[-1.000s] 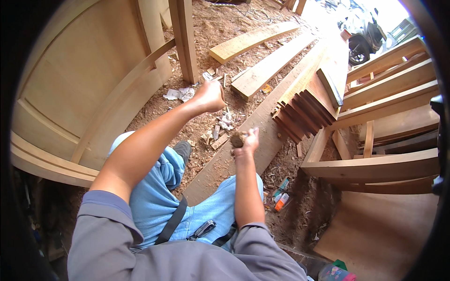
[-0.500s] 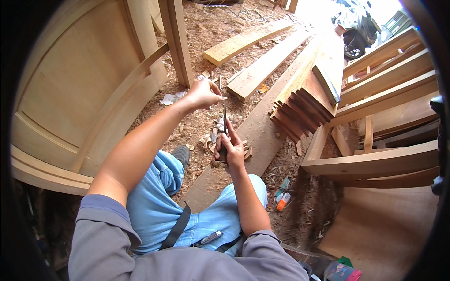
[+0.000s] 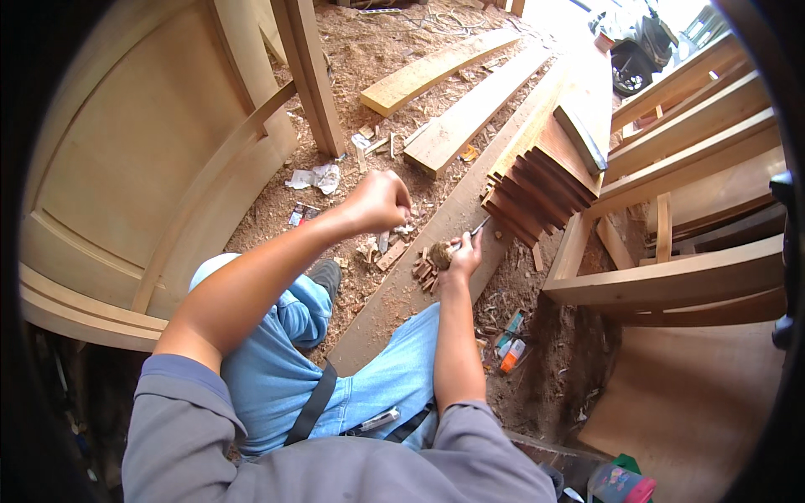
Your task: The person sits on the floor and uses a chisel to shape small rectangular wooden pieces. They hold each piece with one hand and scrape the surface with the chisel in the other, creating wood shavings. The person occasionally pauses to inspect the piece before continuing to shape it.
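Note:
My left hand (image 3: 379,204) is closed above the shaving-strewn floor; whatever it may hold is hidden. Lower and to the right, my right hand (image 3: 461,256) grips a chisel-like tool (image 3: 479,225) with a thin blade, angled up toward the dark reddish-brown ends of the stacked boards (image 3: 537,193). The tool's rough handle is partly covered by my fingers. Small wooden offcuts (image 3: 428,277) lie just left of that hand, on the long dusty board (image 3: 377,318) running beneath the stack.
A curved pale panel (image 3: 126,159) stands left beside an upright post (image 3: 310,84). Loose planks (image 3: 470,109) lie ahead on shavings. Timber frames (image 3: 662,285) and a curved sheet (image 3: 679,394) occupy the right, with small orange and teal items (image 3: 513,352) nearby. A motorbike (image 3: 637,63) stands at the back.
My left hand has dropped slightly since half a second ago. My right hand has shifted rightward, and the tool has tipped from upright to point toward the board stack.

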A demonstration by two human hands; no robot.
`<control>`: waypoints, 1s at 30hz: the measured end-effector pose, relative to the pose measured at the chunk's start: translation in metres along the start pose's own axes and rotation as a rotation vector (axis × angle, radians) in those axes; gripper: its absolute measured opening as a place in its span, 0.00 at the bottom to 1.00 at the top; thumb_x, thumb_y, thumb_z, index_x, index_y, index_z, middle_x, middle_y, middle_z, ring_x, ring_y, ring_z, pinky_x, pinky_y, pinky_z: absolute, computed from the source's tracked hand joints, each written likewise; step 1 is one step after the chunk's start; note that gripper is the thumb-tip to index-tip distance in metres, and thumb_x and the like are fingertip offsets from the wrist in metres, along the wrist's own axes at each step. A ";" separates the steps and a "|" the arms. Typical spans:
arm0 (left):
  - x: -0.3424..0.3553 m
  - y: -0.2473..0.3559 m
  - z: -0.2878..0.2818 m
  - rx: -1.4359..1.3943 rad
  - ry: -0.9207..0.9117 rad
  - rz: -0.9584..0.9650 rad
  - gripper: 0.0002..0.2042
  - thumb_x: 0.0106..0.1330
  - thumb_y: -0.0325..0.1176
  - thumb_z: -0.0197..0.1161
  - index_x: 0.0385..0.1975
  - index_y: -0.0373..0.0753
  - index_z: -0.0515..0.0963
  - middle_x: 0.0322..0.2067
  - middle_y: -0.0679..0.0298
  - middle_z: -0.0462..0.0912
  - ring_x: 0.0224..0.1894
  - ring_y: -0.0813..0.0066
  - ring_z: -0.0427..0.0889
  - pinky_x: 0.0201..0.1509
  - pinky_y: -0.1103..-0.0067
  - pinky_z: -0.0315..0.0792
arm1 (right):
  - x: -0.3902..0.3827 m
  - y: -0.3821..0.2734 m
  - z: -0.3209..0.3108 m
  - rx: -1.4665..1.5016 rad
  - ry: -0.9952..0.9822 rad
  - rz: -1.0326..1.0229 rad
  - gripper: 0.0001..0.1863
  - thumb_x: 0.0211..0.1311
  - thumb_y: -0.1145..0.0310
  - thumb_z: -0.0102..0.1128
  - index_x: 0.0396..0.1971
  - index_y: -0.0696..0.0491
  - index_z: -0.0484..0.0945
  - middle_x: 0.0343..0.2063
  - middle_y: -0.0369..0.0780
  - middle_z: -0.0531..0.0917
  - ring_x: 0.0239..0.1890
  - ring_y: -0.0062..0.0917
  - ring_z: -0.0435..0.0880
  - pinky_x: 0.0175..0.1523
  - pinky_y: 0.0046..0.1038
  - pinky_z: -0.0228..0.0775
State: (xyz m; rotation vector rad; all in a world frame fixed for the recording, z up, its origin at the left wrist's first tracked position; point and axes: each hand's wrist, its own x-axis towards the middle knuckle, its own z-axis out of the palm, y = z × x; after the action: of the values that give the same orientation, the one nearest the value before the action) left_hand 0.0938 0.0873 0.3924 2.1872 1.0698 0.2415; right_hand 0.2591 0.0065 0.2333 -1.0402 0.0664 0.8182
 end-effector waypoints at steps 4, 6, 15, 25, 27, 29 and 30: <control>0.019 -0.032 -0.029 -0.115 0.119 -0.103 0.10 0.60 0.32 0.69 0.37 0.34 0.87 0.34 0.55 0.89 0.37 0.70 0.88 0.45 0.74 0.81 | -0.004 0.014 -0.014 -0.051 -0.400 0.156 0.30 0.74 0.73 0.51 0.74 0.43 0.59 0.21 0.34 0.73 0.19 0.19 0.74 0.25 0.23 0.74; 0.026 -0.045 -0.032 -0.240 0.138 -0.204 0.10 0.60 0.33 0.69 0.38 0.35 0.87 0.34 0.57 0.89 0.36 0.71 0.88 0.45 0.75 0.81 | -0.020 0.016 -0.008 -0.125 -0.489 0.140 0.30 0.74 0.73 0.51 0.74 0.42 0.59 0.21 0.35 0.74 0.18 0.20 0.74 0.24 0.23 0.74; 0.024 -0.052 -0.021 -0.041 0.247 -0.041 0.09 0.57 0.30 0.70 0.35 0.33 0.87 0.34 0.53 0.89 0.38 0.66 0.89 0.47 0.73 0.81 | -0.081 0.002 0.022 -0.315 -0.872 0.225 0.32 0.72 0.71 0.55 0.74 0.43 0.59 0.21 0.35 0.74 0.17 0.19 0.74 0.22 0.23 0.71; 0.015 -0.034 -0.009 0.285 0.275 0.049 0.06 0.54 0.20 0.63 0.28 0.31 0.86 0.29 0.49 0.87 0.35 0.60 0.88 0.46 0.69 0.81 | -0.085 0.014 0.028 -0.190 -0.559 0.333 0.31 0.72 0.74 0.52 0.73 0.44 0.61 0.21 0.36 0.76 0.17 0.21 0.75 0.23 0.24 0.74; 0.009 -0.026 -0.005 0.316 0.049 -0.004 0.07 0.53 0.19 0.61 0.26 0.33 0.86 0.31 0.49 0.87 0.35 0.60 0.88 0.48 0.70 0.81 | -0.060 0.003 0.028 0.158 -0.215 0.445 0.31 0.71 0.75 0.49 0.73 0.44 0.60 0.22 0.35 0.76 0.20 0.23 0.76 0.26 0.27 0.79; 0.002 -0.021 0.002 0.338 0.069 0.137 0.07 0.56 0.19 0.59 0.26 0.33 0.86 0.32 0.50 0.87 0.36 0.61 0.88 0.49 0.71 0.81 | -0.031 -0.011 0.012 0.002 0.137 0.184 0.32 0.73 0.72 0.46 0.75 0.41 0.53 0.25 0.35 0.75 0.26 0.22 0.77 0.31 0.32 0.81; 0.002 -0.022 0.001 0.288 0.102 0.142 0.07 0.57 0.19 0.59 0.27 0.33 0.86 0.32 0.50 0.87 0.36 0.62 0.88 0.49 0.71 0.81 | -0.018 -0.014 0.004 -0.040 0.208 0.048 0.32 0.75 0.72 0.44 0.76 0.41 0.52 0.25 0.35 0.74 0.25 0.20 0.76 0.31 0.31 0.80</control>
State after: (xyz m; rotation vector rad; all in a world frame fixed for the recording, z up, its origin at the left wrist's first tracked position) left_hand 0.0820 0.0982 0.3773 2.5372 1.0590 0.2795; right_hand 0.2538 -0.0036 0.2533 -1.1625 0.2541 0.7547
